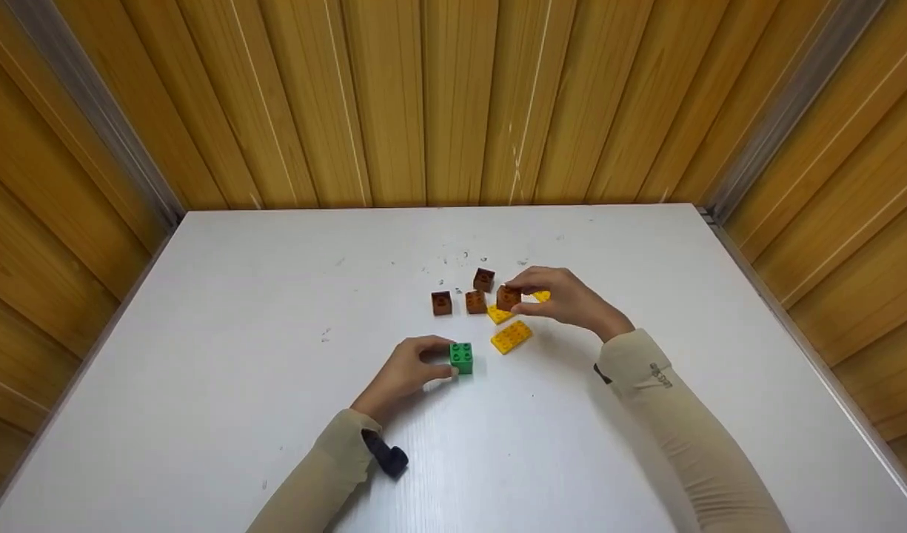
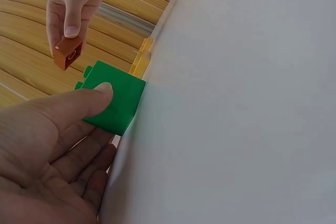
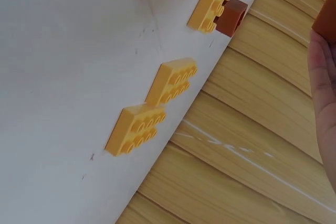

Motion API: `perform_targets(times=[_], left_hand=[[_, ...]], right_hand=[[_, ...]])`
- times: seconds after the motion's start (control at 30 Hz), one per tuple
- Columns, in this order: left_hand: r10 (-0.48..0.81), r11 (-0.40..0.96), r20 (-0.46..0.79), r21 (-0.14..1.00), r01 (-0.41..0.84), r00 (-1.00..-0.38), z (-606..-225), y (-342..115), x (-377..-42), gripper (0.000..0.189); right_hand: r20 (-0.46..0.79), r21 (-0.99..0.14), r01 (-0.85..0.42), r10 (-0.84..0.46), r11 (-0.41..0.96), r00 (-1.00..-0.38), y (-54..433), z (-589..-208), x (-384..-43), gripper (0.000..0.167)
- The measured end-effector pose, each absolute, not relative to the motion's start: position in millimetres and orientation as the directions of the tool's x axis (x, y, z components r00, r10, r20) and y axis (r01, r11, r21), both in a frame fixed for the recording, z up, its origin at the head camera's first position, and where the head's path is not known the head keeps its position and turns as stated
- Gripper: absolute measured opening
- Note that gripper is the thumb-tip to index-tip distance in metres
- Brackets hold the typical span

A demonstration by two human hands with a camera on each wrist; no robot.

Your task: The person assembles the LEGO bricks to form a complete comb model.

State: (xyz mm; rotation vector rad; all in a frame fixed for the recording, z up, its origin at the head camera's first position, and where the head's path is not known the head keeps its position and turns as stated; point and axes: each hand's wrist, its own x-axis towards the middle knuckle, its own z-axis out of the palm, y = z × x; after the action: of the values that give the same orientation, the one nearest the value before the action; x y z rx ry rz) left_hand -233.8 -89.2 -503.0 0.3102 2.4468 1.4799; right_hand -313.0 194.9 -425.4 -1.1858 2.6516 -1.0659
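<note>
My left hand pinches a green building brick between thumb and fingers, low at the table, studs facing up. In the left wrist view the thumb presses on the side of this green brick. My right hand grips a brown brick, held above the table beside the loose bricks. Its hollow underside shows in the left wrist view, where the brown brick hangs tilted from the right hand. Only part of the right hand and its brown brick appears in the right wrist view.
Loose brown bricks lie near the right hand: one on the left, one at the back and one between. Several yellow bricks, including a front yellow brick, lie nearby. Wood-patterned walls enclose the white table.
</note>
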Motion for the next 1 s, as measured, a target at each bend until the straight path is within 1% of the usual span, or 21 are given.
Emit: perform_targets(times=[0.13, 0.27, 0.4, 0.57, 0.7, 0.83, 1.0], left_hand=[[0.311, 0.459, -0.121, 0.888, 0.037, -0.943, -504, -89, -235, 0.041], [0.301, 0.471, -0.135, 0.882, 0.024, -0.944, -504, -89, -235, 0.042], [0.301, 0.474, -0.129, 0.880, 0.031, -0.945, -503, -89, -235, 0.042], [0.312, 0.470, -0.118, 0.882, 0.045, -0.943, -503, -89, -235, 0.041], [0.315, 0.459, -0.104, 0.887, 0.055, -0.943, -504, -90, -235, 0.040], [0.318, 0.431, -0.093, 0.901, 0.056, -0.944, -505, -90, -235, 0.038], [0.323, 0.425, -0.077, 0.902, 0.072, -0.943, -504, -90, -234, 0.039]], right_hand=[[0.223, -0.598, -0.671, -0.713, 0.439, -0.665, 186, -425, -308, 0.039], [0.204, -0.594, -0.682, -0.740, 0.427, -0.641, 178, -425, -304, 0.039], [0.170, -0.592, -0.679, -0.756, 0.434, -0.632, 171, -425, -300, 0.039], [0.140, -0.632, -0.654, -0.768, 0.416, -0.625, 163, -426, -295, 0.040], [0.139, -0.658, -0.649, -0.786, 0.381, -0.603, 157, -428, -292, 0.039], [0.149, -0.657, -0.665, -0.804, 0.354, -0.575, 151, -429, -289, 0.037], [0.136, -0.658, -0.666, -0.814, 0.352, -0.565, 145, -431, -289, 0.034]])
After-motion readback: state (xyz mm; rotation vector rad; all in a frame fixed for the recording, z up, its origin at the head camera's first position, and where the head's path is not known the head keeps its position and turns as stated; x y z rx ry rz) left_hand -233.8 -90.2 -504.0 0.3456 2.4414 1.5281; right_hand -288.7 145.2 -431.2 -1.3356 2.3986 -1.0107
